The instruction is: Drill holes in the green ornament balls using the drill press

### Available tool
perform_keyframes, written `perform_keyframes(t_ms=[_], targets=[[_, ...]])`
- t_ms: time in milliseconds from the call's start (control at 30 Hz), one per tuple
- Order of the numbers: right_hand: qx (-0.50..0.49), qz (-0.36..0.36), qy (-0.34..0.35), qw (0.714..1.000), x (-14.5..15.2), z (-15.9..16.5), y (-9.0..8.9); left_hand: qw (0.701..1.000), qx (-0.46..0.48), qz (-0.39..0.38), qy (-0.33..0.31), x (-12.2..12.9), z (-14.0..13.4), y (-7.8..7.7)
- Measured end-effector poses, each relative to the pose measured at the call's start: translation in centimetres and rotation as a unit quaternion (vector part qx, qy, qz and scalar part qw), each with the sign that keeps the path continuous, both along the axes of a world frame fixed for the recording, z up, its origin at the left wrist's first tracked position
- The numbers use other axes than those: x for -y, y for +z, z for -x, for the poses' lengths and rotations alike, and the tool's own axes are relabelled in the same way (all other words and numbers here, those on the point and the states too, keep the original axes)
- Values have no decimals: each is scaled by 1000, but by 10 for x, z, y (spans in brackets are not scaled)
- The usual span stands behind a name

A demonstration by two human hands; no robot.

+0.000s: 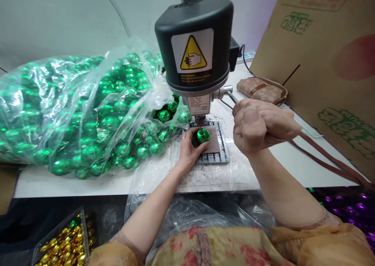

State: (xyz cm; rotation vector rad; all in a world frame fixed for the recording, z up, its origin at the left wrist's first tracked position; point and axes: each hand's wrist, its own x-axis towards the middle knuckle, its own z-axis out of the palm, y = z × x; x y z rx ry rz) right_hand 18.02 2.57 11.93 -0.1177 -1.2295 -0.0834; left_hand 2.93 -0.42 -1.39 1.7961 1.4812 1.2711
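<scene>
A shiny green faceted ball sits on the base plate of a black bench drill press. My left hand is closed round the ball, thumb in front and fingers behind. The drill bit comes down onto the top of the ball; whether it has entered cannot be made out. My right hand is wrapped in a fist round the feed lever at the press's right side. Under the ball lies a flat pinkish board on the slotted metal base.
A large clear bag of green balls fills the table's left, its opening beside the press. A brown pouch with a strap and a tall cardboard box stand right. Below are a bin of gold balls and purple balls.
</scene>
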Motion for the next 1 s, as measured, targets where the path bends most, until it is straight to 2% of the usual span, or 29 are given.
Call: perform_keyframes(t_ms=[133,233,333,400,467,533,600,700,767,800,867,933,1000], targets=[[16,-25,16,999,-1,-1,-7,1000,-2,-1,-3,1,0,-1],[19,-4,18,1000,5,0,-2,1000,4,0,-5,0,0,-2],[-12,88,16,996,10,2,21,1000,8,3,-1,-2,-1,-3],[-37,156,40,986,9,3,41,1000,3,-6,16,1,-2,-1],[-39,138,82,986,4,4,58,998,-11,-31,57,13,-4,3],[-31,143,82,986,-2,5,67,994,-24,-76,70,35,-6,7],[-28,163,78,983,-5,5,69,991,-41,-128,-2,65,-10,10],[-50,137,109,983,-6,8,66,958,-125,-179,-184,109,-17,5],[-66,112,118,985,-7,9,65,930,-189,-194,-247,125,-18,-1],[-68,106,116,985,-8,10,65,923,-202,-202,-256,127,-15,-4],[-65,98,109,987,-9,9,65,931,-191,-217,-224,122,-2,-4],[-61,101,103,988,-9,8,65,952,-177,-217,-128,104,21,3],[-65,115,93,987,-8,7,65,960,-190,-207,-11,77,49,15]])
